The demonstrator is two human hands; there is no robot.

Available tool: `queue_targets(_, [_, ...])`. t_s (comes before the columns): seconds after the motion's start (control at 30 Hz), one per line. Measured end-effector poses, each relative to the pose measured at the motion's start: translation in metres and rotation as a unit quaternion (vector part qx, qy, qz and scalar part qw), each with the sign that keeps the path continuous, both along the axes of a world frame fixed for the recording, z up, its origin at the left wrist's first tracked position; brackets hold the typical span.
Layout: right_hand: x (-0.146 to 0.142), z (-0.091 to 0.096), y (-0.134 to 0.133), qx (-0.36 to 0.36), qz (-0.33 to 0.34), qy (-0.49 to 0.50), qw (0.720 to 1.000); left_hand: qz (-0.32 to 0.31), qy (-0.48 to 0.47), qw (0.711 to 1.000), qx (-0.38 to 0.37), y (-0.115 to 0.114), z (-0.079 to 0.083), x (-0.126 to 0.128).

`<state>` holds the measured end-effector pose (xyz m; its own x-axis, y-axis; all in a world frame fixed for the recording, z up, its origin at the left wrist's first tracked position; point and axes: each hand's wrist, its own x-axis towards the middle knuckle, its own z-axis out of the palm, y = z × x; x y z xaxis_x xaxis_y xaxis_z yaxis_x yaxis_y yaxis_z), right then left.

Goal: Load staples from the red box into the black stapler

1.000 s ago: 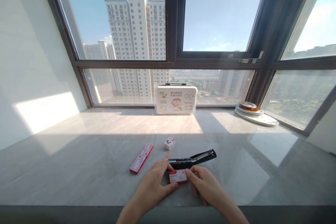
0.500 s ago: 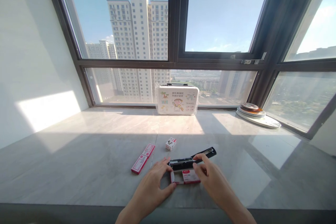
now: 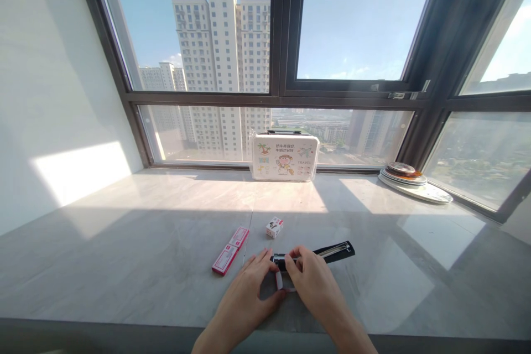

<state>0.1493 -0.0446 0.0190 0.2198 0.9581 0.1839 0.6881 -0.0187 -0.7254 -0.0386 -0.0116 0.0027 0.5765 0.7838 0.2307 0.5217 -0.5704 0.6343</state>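
Note:
A black stapler (image 3: 338, 251) lies opened out on the grey stone sill, its long arm swung to the right. My left hand (image 3: 249, 293) is curled around the stapler's left end, its thumb against the near edge of an opened red-and-white staple box (image 3: 279, 280). Over the stapler's middle, my right hand (image 3: 315, 282) pinches its fingertips together at the staple channel; whatever they hold is hidden. The right hand also covers most of the opened box.
Two joined red-and-white boxes (image 3: 230, 251) lie left of my hands. A small white box (image 3: 274, 227) stands just beyond the stapler. Against the window rests a white printed case (image 3: 285, 157). Stacked plates (image 3: 415, 183) sit at the back right. The sill's front edge (image 3: 124, 323) runs close to me.
My right hand has slid left along the stapler and now covers the box's right part. The left hand stays at the stapler's left end. The view has shifted slightly.

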Motion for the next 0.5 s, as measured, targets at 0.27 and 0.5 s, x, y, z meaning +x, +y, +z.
queue_targets(0.27, [-0.006, -0.013, 0.007, -0.062, 0.058, 0.282, 0.956, 0.001, -0.003, 1.0, -0.004, 0.002, -0.002, 0.0])
queue_targets(0.5, [-0.013, 0.004, 0.014, 0.027, 0.071, 0.096, 0.992, -0.004, -0.004, 1.0, 0.007, 0.002, -0.002, 0.0])
